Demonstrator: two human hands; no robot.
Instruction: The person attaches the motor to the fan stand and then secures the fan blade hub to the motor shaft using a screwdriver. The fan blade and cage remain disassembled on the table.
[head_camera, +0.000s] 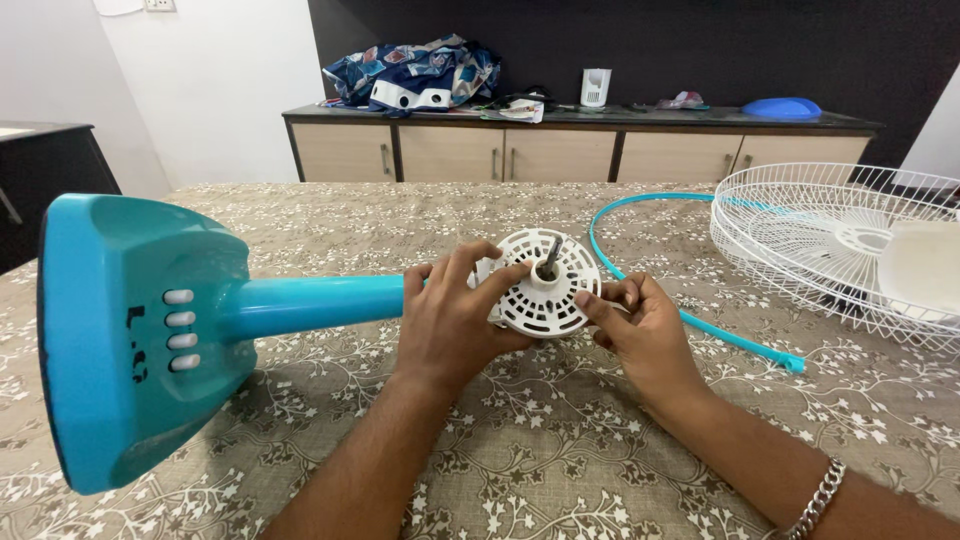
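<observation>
A turquoise table fan lies on its side on the patterned cloth, its square base (130, 335) at the left and its stem (310, 303) running right. At the stem's end is the white round motor housing (545, 285) with a dark shaft (551, 254) sticking out of the middle. My left hand (450, 320) wraps around the housing's left side, fingers over its front. On the right rim of the housing my right hand (640, 335) pinches with thumb and fingers. A silver chain bracelet (818, 500) is on my right wrist.
White wire fan guards (790, 225) with a pale blade lie at the right. A turquoise rim ring (650, 205) curves on the cloth behind my hands. A long sideboard (560, 150) at the back carries clothes, a white holder and a blue lid.
</observation>
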